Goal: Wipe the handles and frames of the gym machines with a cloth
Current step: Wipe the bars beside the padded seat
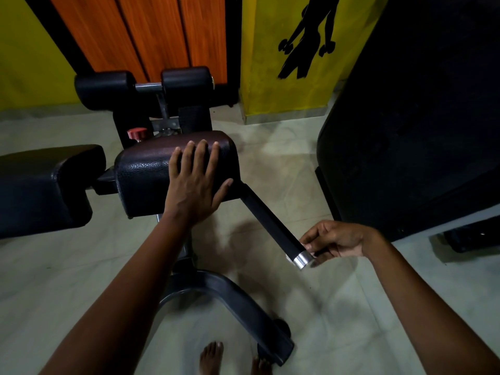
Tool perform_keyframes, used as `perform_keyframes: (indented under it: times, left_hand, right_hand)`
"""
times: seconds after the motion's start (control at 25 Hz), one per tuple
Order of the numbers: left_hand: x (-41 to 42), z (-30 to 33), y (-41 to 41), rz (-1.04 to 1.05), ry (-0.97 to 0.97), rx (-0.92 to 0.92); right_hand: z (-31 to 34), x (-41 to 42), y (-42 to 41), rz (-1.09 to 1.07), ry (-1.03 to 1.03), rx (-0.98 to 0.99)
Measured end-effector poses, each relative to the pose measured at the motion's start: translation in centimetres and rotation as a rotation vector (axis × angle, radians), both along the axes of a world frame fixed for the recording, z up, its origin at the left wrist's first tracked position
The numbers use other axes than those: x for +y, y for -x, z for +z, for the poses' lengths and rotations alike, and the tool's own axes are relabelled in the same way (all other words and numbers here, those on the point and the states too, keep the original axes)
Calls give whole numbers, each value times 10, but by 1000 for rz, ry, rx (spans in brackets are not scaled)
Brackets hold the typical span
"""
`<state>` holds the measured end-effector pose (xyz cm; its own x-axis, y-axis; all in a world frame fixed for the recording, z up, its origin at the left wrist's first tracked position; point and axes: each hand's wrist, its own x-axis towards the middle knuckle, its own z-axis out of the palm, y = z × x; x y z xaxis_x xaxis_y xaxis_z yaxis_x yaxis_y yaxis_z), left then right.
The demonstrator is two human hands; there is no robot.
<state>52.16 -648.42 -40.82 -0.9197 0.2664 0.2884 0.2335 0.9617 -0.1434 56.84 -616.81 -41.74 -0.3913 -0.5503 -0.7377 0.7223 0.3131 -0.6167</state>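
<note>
- Left hand [196, 182] is laid flat on the bench's dark padded cushion [151, 171], fingers straight.
- Handle [273, 226] juts from the cushion – its chrome-capped end is pinched by the right hand [334, 239]; cloth cannot be made out.

walls: yellow wall [24, 50], pretty dim in here
door: orange wood-grain panels [151, 31] in a black frame
pillar: yellow pillar [276, 85] with a black silhouette [307, 41] of a figure holding dumbbells
floor: pale tiled floor [338, 307], kinda shiny, soft shadows on it
right side: big dark padded thing [419, 117], too dark to tell what
</note>
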Motion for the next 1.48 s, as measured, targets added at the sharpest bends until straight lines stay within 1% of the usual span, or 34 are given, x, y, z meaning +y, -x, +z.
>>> perform_keyframes:
  times: [0.08,0.12,0.16,0.2,0.28,0.32,0.4,0.44,0.52,0.6,0.64,0.76,0.88,1.08,1.16,1.24,1.32,1.48]
  left_hand:
    - [-1,0,0,0,2,2]
    - [-1,0,0,1,-1,3]
    - [0,0,0,3,-5,5]
    - [0,0,0,3,-10,8]
    - [-1,-1,0,-2,-14,8]
    - [-1,-1,0,-6,-13,7]
    - [-1,-2,0,-9,-14,16]
    - [-1,-2,0,-11,-18,21]
    - [-2,-2,0,-15,-21,21]
    - [-2,-2,1,-12,-15,22]
    - [-2,-2,1,-12,-15,23]
    - [-2,-5,1,-8,-13,27]
    - [-2,-5,1,-6,-23,22]
    - [-2,-5,1,-13,-33,31]
    - [-2,-5,1,-12,-35,38]
    - [-3,-6,1,-11,-35,41]
    - [-3,-6,1,-9,-32,41]
    - [-2,-6,1,-5,-30,42]
  right_hand:
    - [4,7,-3,86,-14,-64]
    - [7,7,-3,81,-49,-56]
    - [10,4,-2,17,-98,2]
    - [11,-2,2,-109,-161,111]
    - [9,-18,16,-382,-280,442]
    - [8,-28,25,-416,-324,636]
    - [8,-54,38,-325,-436,990]
    - [10,-69,43,-270,-491,1127]
    - [12,-100,51,-164,-494,1300]
    - [7,-122,56,20,-484,1413]
    - [1,-125,57,94,-509,1454]
    - [-9,-115,58,199,-559,1525]
    - [-5,-110,55,373,-585,1636]
    - [4,-98,59,596,-541,1659]
    - [5,-95,60,748,-549,1677]
    - [8,-93,57,843,-529,1685]
    - [11,-88,50,885,-491,1701]
    - [23,-77,31,975,-345,1716]
